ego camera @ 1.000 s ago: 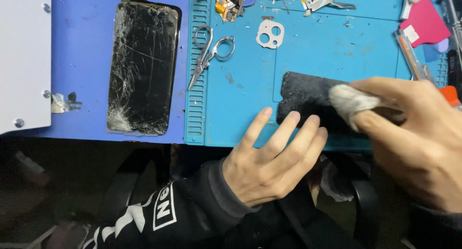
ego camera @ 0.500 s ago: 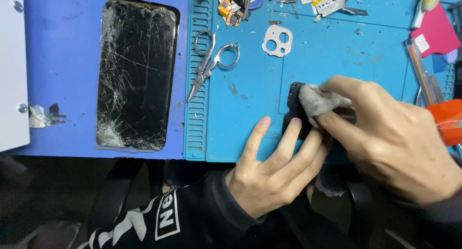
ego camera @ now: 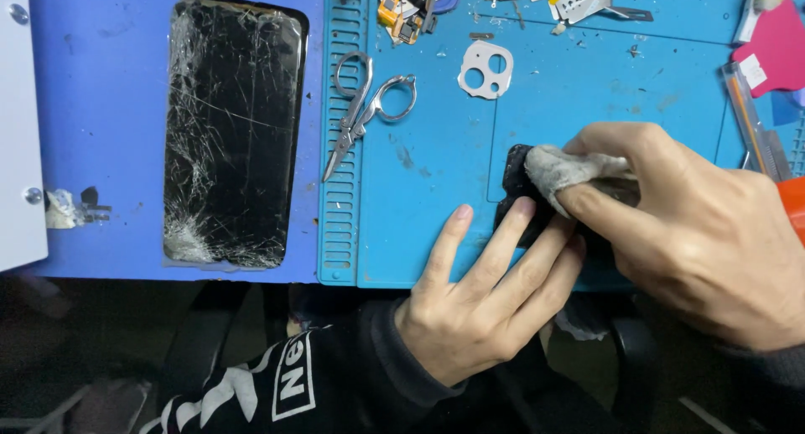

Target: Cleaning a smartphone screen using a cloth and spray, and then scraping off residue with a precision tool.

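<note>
My right hand point(ego camera: 688, 233) pinches a grey-white cloth wad point(ego camera: 566, 170) and presses it onto the left end of a dark phone body point(ego camera: 516, 178) lying on the blue work mat point(ego camera: 436, 174). My left hand point(ego camera: 486, 300) lies flat with its fingers spread, fingertips resting on the near edge of the dark phone body. Most of that body is hidden under both hands. A cracked black phone screen point(ego camera: 231, 132) lies face up at the left.
Small silver scissors point(ego camera: 365, 107) and a silver camera-lens frame point(ego camera: 485, 69) lie on the mat behind my hands. Loose small parts point(ego camera: 411, 6) sit at the back edge. A pink card point(ego camera: 776, 44) and thin tools point(ego camera: 755, 119) are at the right, a white panel point(ego camera: 21, 124) at far left.
My right hand has slid the cloth leftward along the dark phone body to its left end. My left hand stays pressed on the body's near edge. The view has shifted slightly.
</note>
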